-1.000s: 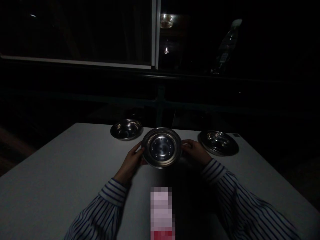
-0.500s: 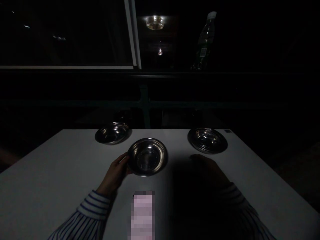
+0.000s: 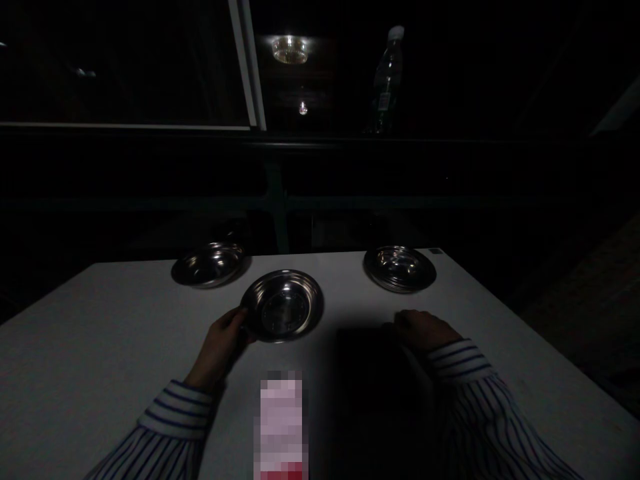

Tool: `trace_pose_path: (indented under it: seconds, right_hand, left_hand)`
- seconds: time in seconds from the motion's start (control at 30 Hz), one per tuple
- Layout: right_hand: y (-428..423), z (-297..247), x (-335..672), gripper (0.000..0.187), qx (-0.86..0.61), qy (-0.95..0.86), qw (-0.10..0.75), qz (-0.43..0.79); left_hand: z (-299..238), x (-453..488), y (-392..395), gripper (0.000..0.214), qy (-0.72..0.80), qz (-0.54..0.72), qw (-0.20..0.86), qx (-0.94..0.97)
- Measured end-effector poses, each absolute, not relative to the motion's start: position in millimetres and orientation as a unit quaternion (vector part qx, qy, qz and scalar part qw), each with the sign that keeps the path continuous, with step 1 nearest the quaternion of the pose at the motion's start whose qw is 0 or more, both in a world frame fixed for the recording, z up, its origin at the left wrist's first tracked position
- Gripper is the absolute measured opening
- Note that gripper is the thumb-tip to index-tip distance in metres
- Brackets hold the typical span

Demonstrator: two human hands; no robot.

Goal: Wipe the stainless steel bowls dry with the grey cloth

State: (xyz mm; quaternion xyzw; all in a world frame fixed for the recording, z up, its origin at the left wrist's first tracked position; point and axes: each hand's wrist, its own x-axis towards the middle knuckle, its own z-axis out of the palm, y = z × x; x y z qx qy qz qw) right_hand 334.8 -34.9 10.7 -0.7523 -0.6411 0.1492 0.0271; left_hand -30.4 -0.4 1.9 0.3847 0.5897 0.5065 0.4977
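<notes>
Sitting by the far edge of the flat white table (image 3: 125,333), the round, shiny silver metal bowl on the left (image 3: 209,265) has no hand on it, so it looks done to me. Next comes my left hand (image 3: 223,343), nearly closed, thumb and fingers pinching the side of the round, shiny silver metal bowl in the middle (image 3: 284,308). I have not let go of that one yet, so it looks unfinished. Nearer me lies a blurry pink oblong (image 3: 281,420). Over to the right, the round, shiny silver metal bowl on the right (image 3: 399,269) sits untouched, so it looks done too. My right hand (image 3: 425,330) is close by, fingers curled, not touching it. It's too dark to tell how far open that hand is, but I see nothing in it.
</notes>
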Motion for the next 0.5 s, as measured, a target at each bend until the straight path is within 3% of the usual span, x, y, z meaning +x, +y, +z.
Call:
trace_pose_path:
  seconds: [0.17,0.3,0.5]
  right_hand:
    - [-34,3,335,0.018,-0.73,-0.658,0.043,0.183]
    - [-29,-2,336,0.007,-0.703,-0.672,0.103,0.208]
    - [-24,10,332,0.018,-0.667,-0.64,0.265,0.274]
  left_hand:
    - [4,-29,-3,0.035,0.604,0.489,0.465,0.423]
    - [5,-27,-3,0.039,0.619,0.486,0.448,0.425]
    - [3,-27,-1,0.041,0.564,0.556,0.421,0.442]
